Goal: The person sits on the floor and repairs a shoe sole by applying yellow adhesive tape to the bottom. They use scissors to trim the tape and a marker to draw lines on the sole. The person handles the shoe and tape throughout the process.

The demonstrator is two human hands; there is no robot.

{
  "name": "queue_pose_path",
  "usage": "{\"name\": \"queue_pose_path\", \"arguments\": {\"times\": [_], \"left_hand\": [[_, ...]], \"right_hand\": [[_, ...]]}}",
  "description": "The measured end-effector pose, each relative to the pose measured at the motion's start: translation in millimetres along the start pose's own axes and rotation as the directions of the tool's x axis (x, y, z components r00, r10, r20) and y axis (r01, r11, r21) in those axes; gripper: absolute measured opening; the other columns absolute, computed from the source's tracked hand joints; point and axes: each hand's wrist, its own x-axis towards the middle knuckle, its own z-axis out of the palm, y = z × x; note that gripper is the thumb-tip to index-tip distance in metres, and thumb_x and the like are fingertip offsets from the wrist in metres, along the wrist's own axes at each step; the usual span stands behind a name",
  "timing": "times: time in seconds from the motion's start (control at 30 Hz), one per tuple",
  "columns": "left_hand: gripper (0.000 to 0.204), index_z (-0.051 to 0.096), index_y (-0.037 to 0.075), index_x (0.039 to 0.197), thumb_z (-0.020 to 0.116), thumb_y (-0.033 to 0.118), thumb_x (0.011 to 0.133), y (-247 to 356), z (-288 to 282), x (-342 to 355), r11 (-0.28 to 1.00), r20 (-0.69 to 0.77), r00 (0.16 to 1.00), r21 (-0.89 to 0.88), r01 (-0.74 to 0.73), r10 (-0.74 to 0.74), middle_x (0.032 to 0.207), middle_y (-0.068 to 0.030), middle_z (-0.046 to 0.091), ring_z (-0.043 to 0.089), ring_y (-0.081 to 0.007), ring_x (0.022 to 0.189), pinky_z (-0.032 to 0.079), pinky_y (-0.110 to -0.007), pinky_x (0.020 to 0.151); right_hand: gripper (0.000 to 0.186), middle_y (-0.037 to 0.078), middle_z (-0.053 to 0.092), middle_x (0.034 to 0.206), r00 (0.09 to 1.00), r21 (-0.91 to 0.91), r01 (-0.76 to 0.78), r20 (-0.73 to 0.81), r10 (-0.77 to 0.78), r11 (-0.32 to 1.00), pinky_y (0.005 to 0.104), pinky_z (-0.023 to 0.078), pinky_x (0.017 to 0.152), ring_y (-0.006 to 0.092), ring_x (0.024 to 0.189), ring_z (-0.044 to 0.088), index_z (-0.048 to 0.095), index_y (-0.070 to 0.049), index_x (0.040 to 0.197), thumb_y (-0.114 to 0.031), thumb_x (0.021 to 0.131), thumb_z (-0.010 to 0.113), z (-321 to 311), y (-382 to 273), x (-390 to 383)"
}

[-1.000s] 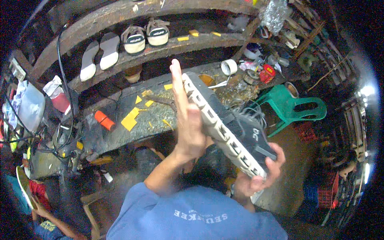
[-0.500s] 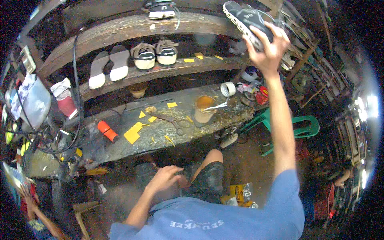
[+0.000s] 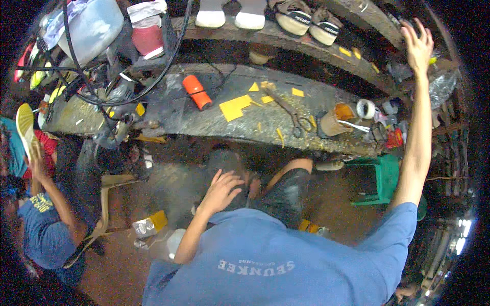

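Observation:
My right hand (image 3: 419,51) is raised at the far right, beside the end of the upper wooden shelf (image 3: 365,15). Its fingers are spread, and I see nothing held in them. Over my lap hovers my left hand (image 3: 220,193), also empty, its fingers loosely apart. On the workbench (image 3: 173,120) ahead lie scissors (image 3: 293,116), cut yellow sheet pieces (image 3: 235,107) and an orange cylinder-like object (image 3: 197,93). A cup (image 3: 332,124) with amber contents and white-handled sticks stands near a tape roll (image 3: 365,108). Two sneakers (image 3: 293,21) and two shoe soles (image 3: 210,18) rest on the lower shelf.
At the left, a person in a blue shirt (image 3: 48,224) holds up a yellow-bottomed shoe or sole (image 3: 24,122). Black cables (image 3: 168,61) loop above the bench's left end, near a translucent container (image 3: 94,30). A green plastic chair (image 3: 385,176) stands at the right.
The view has swung left, shifting the bench rightward and upward. My right hand held a dark shoe with a pale sole before; now it is empty with fingers spread. My left hand stays over my lap.

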Motion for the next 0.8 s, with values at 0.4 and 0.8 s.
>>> {"name": "queue_pose_path", "arguments": {"times": [0.4, 0.8], "left_hand": [[0.009, 0.073, 0.002, 0.099, 0.070, 0.010, 0.094, 25, -105, 113, 0.956, -0.575, 0.794, 0.292, -0.027, 0.197, 0.096, -0.0137, 0.071, 0.064, -0.0353, 0.090, 0.052, -0.044, 0.084], [0.053, 0.055, 0.003, 0.124, 0.085, 0.020, 0.083, 26, -100, 177, 0.828, -0.628, 0.776, 0.463, 0.316, 0.056, 0.119, -0.0187, 0.061, 0.057, -0.0406, 0.112, 0.050, -0.053, 0.095]], "right_hand": [[0.026, 0.007, 0.072, 0.073, 0.735, 0.839, -0.532, 0.392, 0.554, 0.112, 0.0368, 0.056, 0.063, 0.0248, 0.064, 0.066, 0.076, -0.005, 0.081, -0.016, 0.100, 0.062, -274, -371, -198], [0.028, 0.001, 0.061, 0.080, 0.272, 0.161, -0.886, 0.940, -0.206, -0.435, 0.0295, 0.048, 0.069, 0.0109, 0.076, 0.057, 0.070, -0.008, 0.114, -0.002, 0.086, 0.071, -312, -474, -367]]}}
